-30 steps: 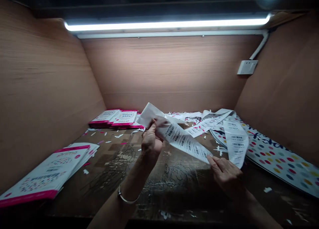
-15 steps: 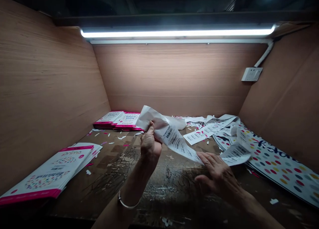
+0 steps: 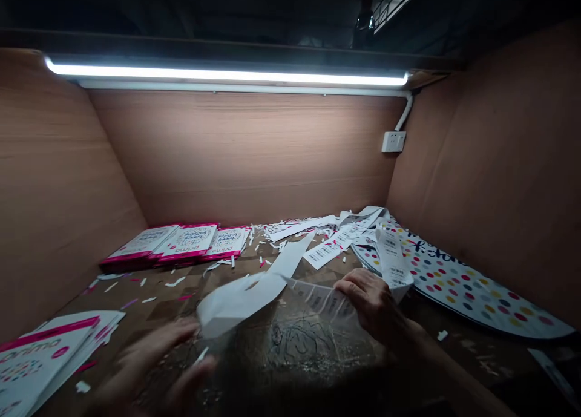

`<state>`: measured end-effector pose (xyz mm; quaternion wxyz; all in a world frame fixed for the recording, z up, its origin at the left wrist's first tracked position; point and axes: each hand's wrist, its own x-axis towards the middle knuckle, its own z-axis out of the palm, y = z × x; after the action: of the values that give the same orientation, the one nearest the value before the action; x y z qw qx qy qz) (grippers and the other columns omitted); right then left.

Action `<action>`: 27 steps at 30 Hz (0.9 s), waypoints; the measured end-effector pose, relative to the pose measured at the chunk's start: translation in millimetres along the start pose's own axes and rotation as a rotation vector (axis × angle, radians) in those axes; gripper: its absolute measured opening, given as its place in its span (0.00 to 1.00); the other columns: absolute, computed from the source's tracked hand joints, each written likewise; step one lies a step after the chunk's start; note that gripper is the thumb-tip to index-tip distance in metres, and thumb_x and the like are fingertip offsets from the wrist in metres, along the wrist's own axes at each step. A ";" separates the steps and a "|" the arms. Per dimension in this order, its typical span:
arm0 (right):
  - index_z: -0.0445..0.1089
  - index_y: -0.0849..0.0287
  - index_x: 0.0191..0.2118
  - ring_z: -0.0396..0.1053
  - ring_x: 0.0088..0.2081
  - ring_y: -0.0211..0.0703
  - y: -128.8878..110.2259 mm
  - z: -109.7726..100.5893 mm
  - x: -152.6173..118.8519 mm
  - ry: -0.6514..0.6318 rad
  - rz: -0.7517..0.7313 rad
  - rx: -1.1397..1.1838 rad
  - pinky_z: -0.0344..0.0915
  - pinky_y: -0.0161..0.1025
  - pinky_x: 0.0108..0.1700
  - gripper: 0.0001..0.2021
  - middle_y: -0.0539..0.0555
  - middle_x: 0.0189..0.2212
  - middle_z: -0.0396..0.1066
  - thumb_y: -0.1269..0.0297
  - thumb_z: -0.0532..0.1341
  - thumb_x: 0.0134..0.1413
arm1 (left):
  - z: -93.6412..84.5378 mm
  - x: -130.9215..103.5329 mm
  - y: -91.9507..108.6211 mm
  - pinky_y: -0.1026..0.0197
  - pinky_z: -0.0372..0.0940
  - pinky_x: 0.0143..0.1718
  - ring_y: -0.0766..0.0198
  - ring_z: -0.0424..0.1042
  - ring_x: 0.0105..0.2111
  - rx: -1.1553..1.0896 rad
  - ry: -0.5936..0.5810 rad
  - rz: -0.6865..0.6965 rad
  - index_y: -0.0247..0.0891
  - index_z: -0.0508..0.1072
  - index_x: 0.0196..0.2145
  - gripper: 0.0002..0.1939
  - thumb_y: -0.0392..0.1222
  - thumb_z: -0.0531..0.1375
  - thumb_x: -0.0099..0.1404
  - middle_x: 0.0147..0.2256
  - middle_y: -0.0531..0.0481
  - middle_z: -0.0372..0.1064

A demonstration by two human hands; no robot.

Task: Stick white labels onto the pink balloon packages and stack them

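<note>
A long strip of barcode labels (image 3: 327, 297) hangs above the tabletop, its printed side seen blurred near my right hand and its plain white backing curling toward the left. My right hand (image 3: 370, 299) pinches the strip between thumb and fingers. My left hand (image 3: 154, 368), smeared by motion, is at the lower left with thumb and fingers apart, close to the strip's left end. A small white sliver (image 3: 202, 355) shows by the left thumb; I cannot tell whether it touches the hand. More of the strip trails over the polka-dot printed sheets (image 3: 490, 302) at right.
Pink-and-white printed packets (image 3: 188, 241) lie in stacks at the back left, with another stack (image 3: 40, 359) at the near left. Paper scraps litter the brown tabletop (image 3: 172, 302). Wooden walls (image 3: 254, 151) enclose three sides, with a lit tube (image 3: 227, 75) overhead and a socket (image 3: 393, 141) at right.
My left hand has let go of the raised strip and moved down and left. My right hand has gone from lying flat on the strip to pinching it. The view has turned right.
</note>
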<state>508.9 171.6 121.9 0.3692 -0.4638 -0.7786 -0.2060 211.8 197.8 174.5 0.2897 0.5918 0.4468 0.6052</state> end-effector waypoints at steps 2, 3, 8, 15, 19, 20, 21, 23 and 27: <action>0.66 0.62 0.35 0.60 0.30 0.39 -1.2 -17.2 8.7 -0.151 -0.073 0.043 0.56 0.38 0.33 0.12 0.54 0.27 0.65 0.78 0.47 0.55 | -0.6 0.0 13.6 0.48 0.43 0.59 0.44 0.52 0.56 0.162 -0.047 0.239 0.62 0.74 0.35 0.25 0.47 0.71 0.36 0.43 0.62 0.70; 0.66 0.61 0.35 0.59 0.30 0.39 -2.1 -26.0 14.4 -0.226 -0.112 0.057 0.55 0.37 0.33 0.12 0.53 0.27 0.65 0.79 0.47 0.54 | 4.0 1.2 18.2 0.48 0.44 0.59 0.44 0.52 0.56 0.233 -0.122 0.371 0.63 0.72 0.40 0.30 0.49 0.71 0.36 0.46 0.62 0.68; 0.67 0.59 0.32 0.59 0.28 0.37 -0.6 -57.4 63.5 -0.475 -0.307 0.044 0.52 0.37 0.33 0.13 0.51 0.25 0.65 0.77 0.48 0.53 | 49.8 -1.6 10.5 0.51 0.63 0.39 0.48 0.69 0.36 0.272 -0.786 0.166 0.41 0.75 0.37 0.16 0.50 0.64 0.50 0.34 0.44 0.73; 0.66 0.58 0.46 0.64 0.44 0.44 1.2 -65.9 129.6 -0.178 -0.362 -0.028 0.55 0.47 0.48 0.12 0.55 0.41 0.70 0.66 0.51 0.59 | 84.4 -16.2 -4.6 0.65 0.61 0.27 0.66 0.65 0.23 -0.693 -0.773 -0.824 0.30 0.73 0.29 0.14 0.41 0.68 0.46 0.25 0.46 0.68; 0.60 0.53 0.54 0.56 0.56 0.45 -16.2 -52.9 94.6 -0.162 -0.413 0.000 0.49 0.52 0.57 0.20 0.53 0.52 0.64 0.75 0.51 0.57 | 82.2 -9.3 -10.3 0.68 0.60 0.26 0.68 0.65 0.24 -0.823 -0.554 -0.832 0.29 0.71 0.31 0.15 0.38 0.69 0.45 0.26 0.45 0.68; 0.60 0.53 0.53 0.55 0.56 0.45 -19.6 -44.4 81.5 -0.193 -0.450 0.024 0.47 0.54 0.58 0.20 0.53 0.53 0.63 0.77 0.50 0.56 | 81.8 -8.7 -12.0 0.68 0.61 0.27 0.67 0.65 0.24 -0.843 -0.545 -0.842 0.29 0.71 0.31 0.16 0.37 0.69 0.45 0.26 0.46 0.68; 0.61 0.54 0.53 0.55 0.56 0.45 -22.2 -34.3 69.0 -0.203 -0.473 0.070 0.46 0.55 0.58 0.19 0.53 0.52 0.64 0.76 0.51 0.56 | 81.7 -8.8 -13.7 0.68 0.61 0.27 0.67 0.65 0.24 -0.856 -0.542 -0.854 0.30 0.70 0.31 0.16 0.37 0.69 0.44 0.26 0.47 0.67; 0.63 0.57 0.50 0.60 0.52 0.44 -24.8 -13.1 49.6 -0.174 -0.468 0.221 0.48 0.54 0.57 0.15 0.55 0.48 0.68 0.73 0.51 0.58 | 81.2 -10.4 -17.7 0.67 0.61 0.27 0.67 0.66 0.24 -0.850 -0.513 -0.860 0.31 0.69 0.29 0.17 0.38 0.70 0.43 0.25 0.48 0.67; 0.67 0.59 0.38 0.69 0.33 0.38 -23.9 14.7 41.7 -0.160 -0.233 0.380 0.58 0.45 0.49 0.11 0.53 0.31 0.73 0.68 0.48 0.60 | 61.5 -13.3 -23.1 0.65 0.60 0.21 0.63 0.67 0.21 -0.676 -0.405 -0.836 0.36 0.66 0.38 0.27 0.56 0.67 0.46 0.27 0.48 0.69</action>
<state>470.0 193.6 144.9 0.3605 -0.3076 -0.8786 -0.0594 269.5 208.2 141.8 0.7574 0.3433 0.3600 0.4229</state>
